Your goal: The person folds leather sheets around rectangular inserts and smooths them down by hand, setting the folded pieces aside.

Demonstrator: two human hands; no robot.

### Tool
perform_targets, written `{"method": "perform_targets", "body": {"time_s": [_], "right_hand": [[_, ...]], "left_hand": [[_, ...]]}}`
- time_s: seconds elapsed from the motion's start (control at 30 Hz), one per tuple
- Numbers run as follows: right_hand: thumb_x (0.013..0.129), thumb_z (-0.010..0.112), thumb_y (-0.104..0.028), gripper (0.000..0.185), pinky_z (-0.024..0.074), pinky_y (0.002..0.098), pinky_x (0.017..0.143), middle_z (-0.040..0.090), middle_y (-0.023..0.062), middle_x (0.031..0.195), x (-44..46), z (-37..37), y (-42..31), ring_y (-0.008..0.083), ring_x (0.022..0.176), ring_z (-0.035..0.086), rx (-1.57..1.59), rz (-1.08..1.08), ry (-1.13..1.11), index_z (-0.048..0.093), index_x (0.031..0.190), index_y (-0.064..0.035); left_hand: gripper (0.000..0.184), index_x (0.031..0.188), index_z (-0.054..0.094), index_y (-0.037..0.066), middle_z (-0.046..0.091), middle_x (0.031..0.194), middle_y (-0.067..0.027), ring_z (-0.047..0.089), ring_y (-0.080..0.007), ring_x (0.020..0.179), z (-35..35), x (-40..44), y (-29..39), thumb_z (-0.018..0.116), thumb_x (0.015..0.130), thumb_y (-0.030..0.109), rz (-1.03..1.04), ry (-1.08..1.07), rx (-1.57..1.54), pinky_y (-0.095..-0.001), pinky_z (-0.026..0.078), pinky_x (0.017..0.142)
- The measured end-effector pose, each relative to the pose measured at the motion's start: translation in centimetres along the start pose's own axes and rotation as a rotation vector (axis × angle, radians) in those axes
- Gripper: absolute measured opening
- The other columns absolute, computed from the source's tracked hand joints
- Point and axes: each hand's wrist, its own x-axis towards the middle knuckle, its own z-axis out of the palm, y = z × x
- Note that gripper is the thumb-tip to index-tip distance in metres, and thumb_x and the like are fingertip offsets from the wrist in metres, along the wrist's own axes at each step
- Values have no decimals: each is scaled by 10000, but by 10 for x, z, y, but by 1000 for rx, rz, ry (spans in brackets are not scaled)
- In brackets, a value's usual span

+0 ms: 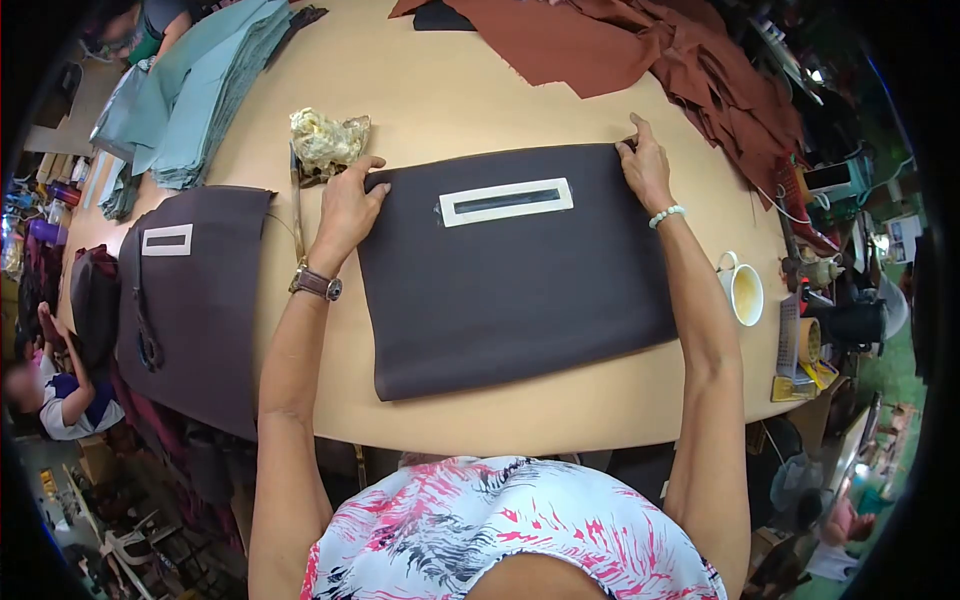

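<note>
A dark brown panel lies on the tan table, with a white rectangular frame around a dark slot near its far edge. At the panel's far left corner is my left hand, thumb and finger closed on the edge. My right hand is at the far right corner, its thumb and fingers around the edge, the index finger pointing away. Just beyond my left hand sits a lumpy cream-coloured mass on a dark base, with a stick beside it.
Another dark panel with a white frame and scissors lies left. Teal sheets are at the far left, reddish-brown material at the back. A cup stands right. Two people are at the left.
</note>
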Motion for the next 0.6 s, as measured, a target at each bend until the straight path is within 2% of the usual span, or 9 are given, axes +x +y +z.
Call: {"method": "perform_targets", "body": {"time_s": [0.07,0.17,0.27,0.37,0.47,0.53,0.6], "right_hand": [[823,589,-126,506,464,396,773,643,167,903,-1,5,4,328,844,616,-13,-45,67,422,1296,-61],[832,574,-150,504,451,446,828,620,224,1039,-3,2,-2,382,965,589,-4,14,20,408,1303,-83],[820,598,-142,516,466,410,764,634,159,913,-1,11,6,338,837,609,-50,-51,101,415,1298,-68],[821,609,-169,532,449,415,809,604,185,1037,-6,6,-5,341,929,583,-81,-48,134,407,1299,-57],[820,592,-206,519,366,447,928,523,207,1173,-22,-1,-18,355,1111,479,-161,-299,379,415,1277,-38],[830,582,-270,543,301,461,977,482,213,1225,-55,-18,-44,363,1167,416,-126,-438,399,413,1275,-7],[847,558,-349,581,290,510,979,483,214,1227,-114,-33,-78,381,1158,424,-5,-456,240,407,1283,3]], "left_hand": [[316,1055,603,36,639,859,-236,616,-368,851,1,0,2,669,755,109,-5,19,-9,-399,473,778],[308,1048,603,32,638,841,-232,615,-367,837,2,0,0,666,755,103,17,35,-14,-404,473,769],[310,1046,597,11,635,850,-230,615,-362,837,1,-1,8,661,754,92,-1,25,-2,-407,472,772],[373,1100,577,20,636,979,-207,616,-325,888,2,-7,9,680,754,116,104,83,136,-374,478,794],[466,1162,537,2,560,1161,-216,538,-357,1062,-10,-31,31,695,757,171,307,204,379,-404,426,902],[532,1207,504,-9,488,1258,-211,459,-377,1160,-18,-61,52,698,760,204,393,163,359,-409,382,962],[584,1241,467,-31,443,1308,-217,408,-393,1218,-13,-99,72,678,778,255,476,65,297,-439,350,993]]}}
